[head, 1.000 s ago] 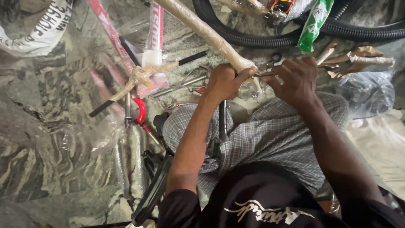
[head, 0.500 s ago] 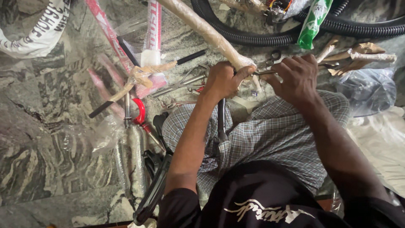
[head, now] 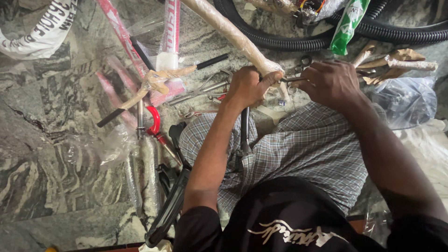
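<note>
My left hand point(head: 249, 86) is closed around the lower end of a long tube wrapped in tan paper point(head: 228, 32) that runs up and to the left. My right hand point(head: 329, 81) sits just to its right, fingers curled over a thin metal tool point(head: 291, 79) that points at the wrapped end. Scissors point(head: 303, 63) lie just above the tool. Both forearms cross over my checked cloth lap point(head: 303, 149).
Pliers point(head: 200, 91) and small metal parts lie left of my left hand. Red and white wrapped bicycle tubes point(head: 170, 28), a red-handled tool point(head: 154, 121), a black saddle point(head: 168, 210), a black corrugated hose point(head: 280, 42), a green packet point(head: 347, 25) and clear plastic bags point(head: 406, 100) cover the marbled stone floor point(head: 46, 154).
Both hands have stayed on the wrapped tube end, shifting only slightly. The view has moved a little.
</note>
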